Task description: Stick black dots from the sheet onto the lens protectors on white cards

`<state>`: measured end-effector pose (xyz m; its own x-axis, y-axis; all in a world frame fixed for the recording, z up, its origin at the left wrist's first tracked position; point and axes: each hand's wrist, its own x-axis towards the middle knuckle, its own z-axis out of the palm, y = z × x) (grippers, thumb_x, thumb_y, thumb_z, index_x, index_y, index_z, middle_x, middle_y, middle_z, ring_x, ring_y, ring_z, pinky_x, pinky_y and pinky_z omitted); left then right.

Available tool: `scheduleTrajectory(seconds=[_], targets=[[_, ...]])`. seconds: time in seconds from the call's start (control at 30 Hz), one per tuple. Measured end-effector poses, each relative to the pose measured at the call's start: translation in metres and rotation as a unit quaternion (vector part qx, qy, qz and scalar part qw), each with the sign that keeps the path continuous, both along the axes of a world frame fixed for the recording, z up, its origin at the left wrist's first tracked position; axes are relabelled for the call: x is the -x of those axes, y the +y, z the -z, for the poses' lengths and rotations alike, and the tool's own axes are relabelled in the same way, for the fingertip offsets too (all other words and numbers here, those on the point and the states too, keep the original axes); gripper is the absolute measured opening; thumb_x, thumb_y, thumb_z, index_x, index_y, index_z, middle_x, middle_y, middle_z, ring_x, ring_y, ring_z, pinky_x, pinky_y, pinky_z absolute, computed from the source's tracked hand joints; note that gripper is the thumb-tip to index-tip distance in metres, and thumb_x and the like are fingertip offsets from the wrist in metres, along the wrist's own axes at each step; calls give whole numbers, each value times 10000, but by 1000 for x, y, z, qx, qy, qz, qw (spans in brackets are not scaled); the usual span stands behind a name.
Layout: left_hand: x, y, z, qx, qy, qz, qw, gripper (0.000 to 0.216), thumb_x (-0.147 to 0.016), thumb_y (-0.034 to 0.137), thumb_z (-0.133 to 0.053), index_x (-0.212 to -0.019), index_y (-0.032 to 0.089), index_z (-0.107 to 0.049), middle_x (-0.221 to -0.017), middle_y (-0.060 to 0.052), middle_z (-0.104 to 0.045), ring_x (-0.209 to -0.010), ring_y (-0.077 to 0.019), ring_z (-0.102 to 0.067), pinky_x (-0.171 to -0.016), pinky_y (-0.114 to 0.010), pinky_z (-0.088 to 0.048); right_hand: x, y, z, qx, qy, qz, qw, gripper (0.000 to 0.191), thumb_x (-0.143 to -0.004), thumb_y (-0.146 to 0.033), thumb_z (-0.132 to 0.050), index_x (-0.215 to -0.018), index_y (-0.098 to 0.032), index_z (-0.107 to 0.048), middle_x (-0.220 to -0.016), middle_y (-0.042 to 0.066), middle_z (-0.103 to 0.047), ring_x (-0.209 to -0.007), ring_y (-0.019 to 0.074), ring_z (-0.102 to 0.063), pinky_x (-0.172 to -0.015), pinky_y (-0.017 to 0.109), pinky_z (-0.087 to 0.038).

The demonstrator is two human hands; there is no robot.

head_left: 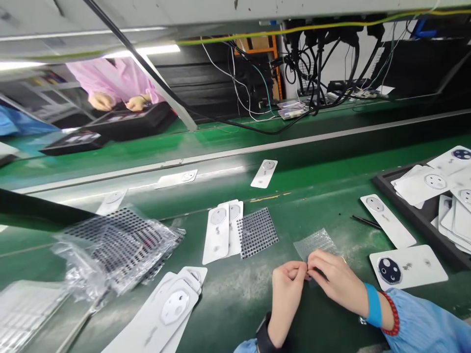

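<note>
My left hand [286, 293] and my right hand [337, 280] meet fingertip to fingertip low in the middle of the green table, both pinched. They work at the near edge of a small clear dotted film sheet [314, 242] lying flat just beyond them. What sits between the fingertips is too small to make out. A white card with a dark round lens piece [407, 267] lies to the right of my right hand. A dotted black sheet [256, 232] and a pair of white cards [222, 229] lie to the left beyond my left hand.
A plastic bag of dotted sheets [117, 247] lies at the left, white cards [167, 311] stacked in front of it. A black tray [423, 208] with white cards stands at the right. A black pen-like tool [366, 221] lies near it. Another person in pink [117, 83] works across the conveyor.
</note>
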<state>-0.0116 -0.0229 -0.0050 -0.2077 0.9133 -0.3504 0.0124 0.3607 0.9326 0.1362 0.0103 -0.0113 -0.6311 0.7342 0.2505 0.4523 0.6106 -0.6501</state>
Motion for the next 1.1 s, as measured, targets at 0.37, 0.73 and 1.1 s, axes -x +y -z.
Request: scheduleTrajectory(seconds=[0.37,0.73,1.1], targets=[[8,5,21,7,-37,-3,999,328,-667,428,-713,-623,103,-714,-581,-101,-711,-566,-224,-687,-619,-304,-560,6,3,16,39,32,1,999,145,-930,-95,-431,-850,-213,-455,-916,25,-558,-792,148,-585,-699,254,-510],[7,9,11,56,-9,71,996,523,-687,616,-626,-691,102,-718,-693,-136,-745,-687,-251,-726,-754,-359,-575,10,-4,29,-54,-12,-6,998,256,-889,14,-329,-896,-167,-510,-900,74,-567,-796,198,-555,-674,312,-523],[65,215,-44,36,407,43,912,363,-907,308,-613,-1238,163,-573,-1308,-109,-571,-1141,-261,-584,-951,-495,-482,5,0,15,141,163,35,976,161,-929,-104,-407,-813,-214,-424,-926,39,-597,-863,153,-600,-797,266,-499]])
